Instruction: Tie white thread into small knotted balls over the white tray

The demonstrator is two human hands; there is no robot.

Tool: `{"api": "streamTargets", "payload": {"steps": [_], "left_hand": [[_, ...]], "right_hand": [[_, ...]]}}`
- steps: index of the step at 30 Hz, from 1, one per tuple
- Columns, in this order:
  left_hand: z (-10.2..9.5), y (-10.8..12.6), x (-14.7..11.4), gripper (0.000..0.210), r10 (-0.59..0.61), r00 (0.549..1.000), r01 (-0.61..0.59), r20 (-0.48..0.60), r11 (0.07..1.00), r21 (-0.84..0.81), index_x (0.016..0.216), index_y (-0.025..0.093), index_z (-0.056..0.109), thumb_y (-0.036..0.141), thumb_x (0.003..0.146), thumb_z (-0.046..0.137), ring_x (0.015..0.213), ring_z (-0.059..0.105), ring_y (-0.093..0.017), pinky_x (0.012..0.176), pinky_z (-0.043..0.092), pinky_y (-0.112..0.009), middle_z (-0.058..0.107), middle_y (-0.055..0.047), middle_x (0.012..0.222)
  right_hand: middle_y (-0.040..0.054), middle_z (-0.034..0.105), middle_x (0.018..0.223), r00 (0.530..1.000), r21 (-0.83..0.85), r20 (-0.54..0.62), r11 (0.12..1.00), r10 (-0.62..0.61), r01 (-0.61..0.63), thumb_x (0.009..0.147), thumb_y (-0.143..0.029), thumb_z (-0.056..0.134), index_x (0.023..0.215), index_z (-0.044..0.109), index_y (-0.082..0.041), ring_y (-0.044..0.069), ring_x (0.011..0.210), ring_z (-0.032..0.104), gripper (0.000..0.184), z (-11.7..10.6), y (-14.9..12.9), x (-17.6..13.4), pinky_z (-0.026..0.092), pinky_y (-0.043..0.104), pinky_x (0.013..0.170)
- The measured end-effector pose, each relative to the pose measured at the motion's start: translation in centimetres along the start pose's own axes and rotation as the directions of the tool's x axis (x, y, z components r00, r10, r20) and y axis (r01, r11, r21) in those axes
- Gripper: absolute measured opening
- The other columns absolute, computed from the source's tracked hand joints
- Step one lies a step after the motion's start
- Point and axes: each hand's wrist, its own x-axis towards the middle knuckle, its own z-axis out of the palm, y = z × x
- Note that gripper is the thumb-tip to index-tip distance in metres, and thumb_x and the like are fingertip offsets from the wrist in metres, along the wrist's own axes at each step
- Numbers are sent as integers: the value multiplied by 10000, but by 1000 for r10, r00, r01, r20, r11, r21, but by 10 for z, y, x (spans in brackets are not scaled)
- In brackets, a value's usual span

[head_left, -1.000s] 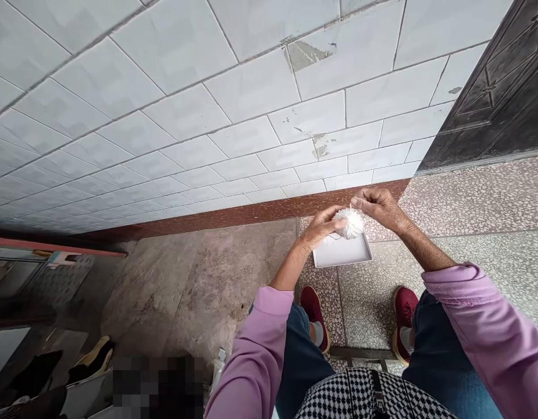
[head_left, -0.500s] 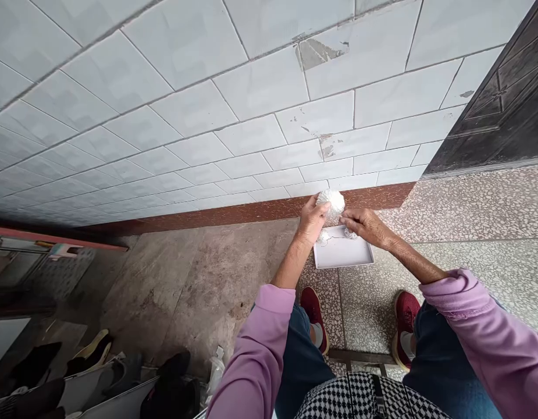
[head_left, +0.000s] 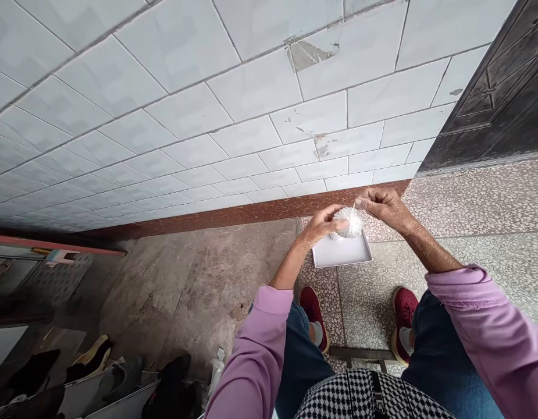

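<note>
My left hand is wrapped around the side of a round white ball with a ridged, stringy surface, thumb across its front. My right hand is just above and to the right of the ball. Its thumb and forefinger pinch a thin white strand at the ball's top. Below the ball, a shallow white box lid or tray lies on the speckled floor. The ball and my left hand hide the tray's far side.
A white tiled wall with a reddish-brown skirting rises ahead. To the right stands a dark door. Several shoes sit at the lower left. My feet in red shoes flank the tray's near side.
My left hand has brought the ball down and right, over the tray. My right hand has risen from below the ball to its upper right, with a strand now visible.
</note>
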Motion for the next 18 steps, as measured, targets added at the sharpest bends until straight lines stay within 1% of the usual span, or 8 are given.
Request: {"api": "streamTargets", "payload": {"steps": [2, 4, 7, 10, 12, 14, 16, 18], "left_hand": [[3, 2, -2, 647, -21, 999, 24, 42, 997, -80, 1172, 208, 752, 535, 656, 964, 954, 685, -223, 840, 530, -337, 740, -91, 1106], [6, 4, -4, 689, -29, 999, 33, 28, 986, -164, 1164, 212, 737, 531, 608, 990, 921, 678, -205, 816, 535, -325, 729, -74, 1070], [6, 7, -3, 715, -30, 997, 11, -67, 963, -268, 1150, 219, 697, 490, 565, 1006, 937, 680, -203, 806, 543, -320, 720, -63, 1068], [4, 10, 0, 705, -31, 986, -26, -162, 941, -337, 1156, 215, 680, 469, 572, 983, 1059, 696, -249, 880, 560, -364, 731, -86, 1145], [1, 11, 3, 663, -22, 975, -62, -220, 928, -366, 1130, 207, 692, 475, 584, 956, 1132, 694, -267, 939, 559, -381, 739, -90, 1157], [-2, 10, 6, 596, -3, 959, -109, -283, 918, -381, 1090, 207, 703, 466, 603, 928, 1165, 689, -258, 970, 551, -371, 745, -78, 1142], [-5, 8, 8, 568, 17, 941, -151, -337, 915, -373, 1088, 216, 702, 428, 607, 915, 1144, 690, -236, 970, 544, -354, 745, -54, 1120], [-7, 6, 10, 602, 49, 920, -186, -389, 928, -323, 1128, 229, 691, 391, 595, 919, 1100, 691, -219, 962, 533, -345, 740, -31, 1105]], "right_hand": [[-27, 452, 610, 1000, 17, 1, 1000, 7, -7, 913, -694, 750, 703, 566, -209, 119, 587, 372, 560, 1, 5, 2, 307, 289, 547], [-30, 457, 619, 1000, 14, 14, 1000, 23, -23, 928, -664, 730, 736, 577, -207, 118, 580, 377, 519, 6, 11, 4, 307, 287, 542], [-25, 485, 623, 999, -57, 8, 997, 49, -49, 975, -596, 648, 772, 587, -203, 122, 571, 411, 446, 12, 19, 7, 322, 285, 552], [-13, 523, 622, 1000, -186, 7, 982, 30, -29, 1004, -502, 580, 745, 565, -205, 135, 591, 458, 395, 16, 24, 9, 347, 292, 595], [-6, 543, 621, 999, -256, 47, 967, 10, 2, 1006, -455, 568, 710, 535, -210, 143, 604, 481, 385, 19, 25, 9, 355, 299, 619], [0, 565, 627, 995, -292, 98, 956, 5, 24, 1010, -422, 560, 698, 516, -215, 149, 609, 499, 377, 24, 26, 7, 360, 305, 633], [5, 582, 639, 989, -310, 149, 950, 10, 37, 1018, -396, 553, 701, 515, -215, 151, 611, 506, 367, 32, 25, 3, 359, 308, 640], [9, 587, 642, 975, -302, 223, 952, 14, 55, 1024, -378, 545, 698, 519, -212, 151, 612, 507, 367, 40, 20, -2, 358, 309, 644]]}}
